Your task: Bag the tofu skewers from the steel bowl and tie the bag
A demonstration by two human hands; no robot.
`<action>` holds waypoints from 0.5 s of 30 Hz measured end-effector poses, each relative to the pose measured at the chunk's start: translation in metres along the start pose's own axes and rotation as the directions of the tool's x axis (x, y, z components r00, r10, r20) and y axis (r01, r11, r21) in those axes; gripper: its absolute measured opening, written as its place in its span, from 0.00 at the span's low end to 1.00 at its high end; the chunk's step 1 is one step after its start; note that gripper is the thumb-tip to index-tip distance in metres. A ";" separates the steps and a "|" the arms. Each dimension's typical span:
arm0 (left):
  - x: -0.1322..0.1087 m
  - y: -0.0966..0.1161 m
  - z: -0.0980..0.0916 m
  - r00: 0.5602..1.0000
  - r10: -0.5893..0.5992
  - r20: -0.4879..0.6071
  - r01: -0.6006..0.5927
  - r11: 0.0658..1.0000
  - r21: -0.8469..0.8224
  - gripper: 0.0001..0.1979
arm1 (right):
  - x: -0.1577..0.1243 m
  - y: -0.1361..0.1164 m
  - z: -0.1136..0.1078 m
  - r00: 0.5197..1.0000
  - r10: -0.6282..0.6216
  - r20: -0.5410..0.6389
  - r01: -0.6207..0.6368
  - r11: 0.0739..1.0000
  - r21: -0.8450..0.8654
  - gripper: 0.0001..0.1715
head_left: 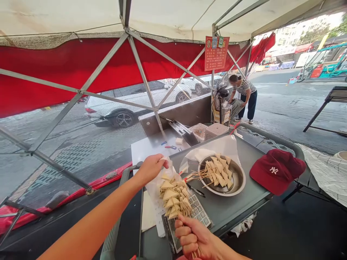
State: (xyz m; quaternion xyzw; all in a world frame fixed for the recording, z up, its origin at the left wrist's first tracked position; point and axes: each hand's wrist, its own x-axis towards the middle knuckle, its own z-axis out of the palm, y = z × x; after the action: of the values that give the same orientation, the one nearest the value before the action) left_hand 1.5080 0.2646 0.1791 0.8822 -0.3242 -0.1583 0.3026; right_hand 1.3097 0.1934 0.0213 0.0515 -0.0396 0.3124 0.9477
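Note:
My right hand [191, 236] is closed round the sticks of a bundle of skewers [173, 198] threaded with pale, triangular tofu-like pieces. Their food end points away from me, against a clear plastic bag [165, 168]. The bag's upper edge is pinched in my left hand [153, 168]. How far the skewers sit inside the bag is hard to make out. Beneath them lies a device with square white keys [200, 213], partly covered. To the right, a steel bowl [240, 182] holds more of these skewers [219, 169], sticks leaning over its left rim.
A dark red cap [278, 169] lies at the grey cart top's [252, 151] right edge. A black pen [196, 190] is left of the bowl. Plastic baskets [217, 130] stand beyond the cart. Metal tent poles [108, 68] cross at left. Another person [245, 94] bends over further back.

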 end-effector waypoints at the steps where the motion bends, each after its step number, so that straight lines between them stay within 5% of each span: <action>1: 0.002 -0.002 0.000 1.000 -0.003 -0.001 0.003 1.000 -0.027 0.17 | -0.002 -0.001 0.000 1.000 0.022 -0.002 -0.022 1.000 0.002 0.18; 8: 0.014 -0.010 0.012 0.991 -0.074 0.114 0.119 0.878 -0.464 0.17 | -0.012 -0.003 0.007 0.974 0.185 -0.132 -0.191 0.981 -0.036 0.19; 11: 0.015 -0.009 0.015 0.990 -0.013 0.138 0.062 0.932 -0.357 0.16 | -0.014 -0.001 0.012 0.964 0.186 -0.190 -0.208 0.973 -0.099 0.19; 15: 0.011 0.001 0.011 0.927 0.270 0.261 -0.264 0.963 -0.060 0.14 | -0.011 -0.007 0.015 0.951 0.208 -0.229 -0.256 0.944 -0.209 0.17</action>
State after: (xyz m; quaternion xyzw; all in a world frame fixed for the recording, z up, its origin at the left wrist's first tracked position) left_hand 1.5099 0.2518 0.1703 0.7970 -0.4769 -0.2366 0.2853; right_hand 1.3046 0.1795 0.0345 -0.0991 0.0151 0.4190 0.9024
